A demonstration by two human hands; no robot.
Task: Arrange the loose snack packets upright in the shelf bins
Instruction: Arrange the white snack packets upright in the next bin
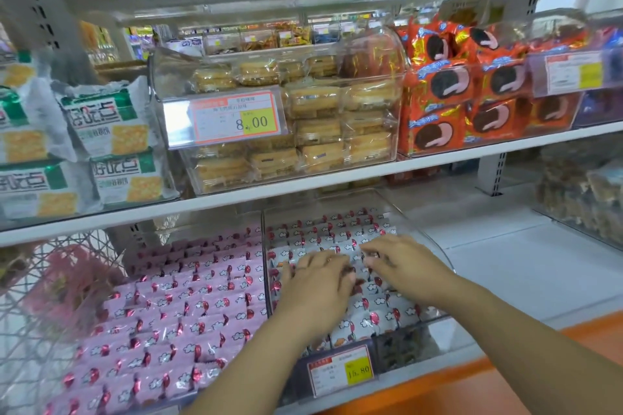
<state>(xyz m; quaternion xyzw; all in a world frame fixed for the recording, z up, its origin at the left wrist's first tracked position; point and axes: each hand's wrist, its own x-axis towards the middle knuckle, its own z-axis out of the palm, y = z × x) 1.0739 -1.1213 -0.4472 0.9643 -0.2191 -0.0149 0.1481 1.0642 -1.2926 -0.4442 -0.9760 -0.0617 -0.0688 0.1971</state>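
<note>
On the lower shelf a clear plastic bin point(435, 246) holds rows of small white snack packets point(340, 226) with red cherry prints, standing upright. Both my hands are inside this bin. My left hand point(317, 283) lies palm down on the packets in the middle, fingers spread and bent over their tops. My right hand point(404, 266) lies just to its right, fingertips pressing into the packet row. Whether either hand pinches a packet is hidden by the fingers. To the left, a second bin holds pink packets point(175, 307) of the same print in neat rows.
A price tag point(340, 371) hangs on the bin's front. The upper shelf holds a clear bin of biscuits point(303, 118), green-white cracker bags point(101, 131) at left and orange cookie packs point(472, 94) at right. Bare shelf point(526, 266) lies right of the bin.
</note>
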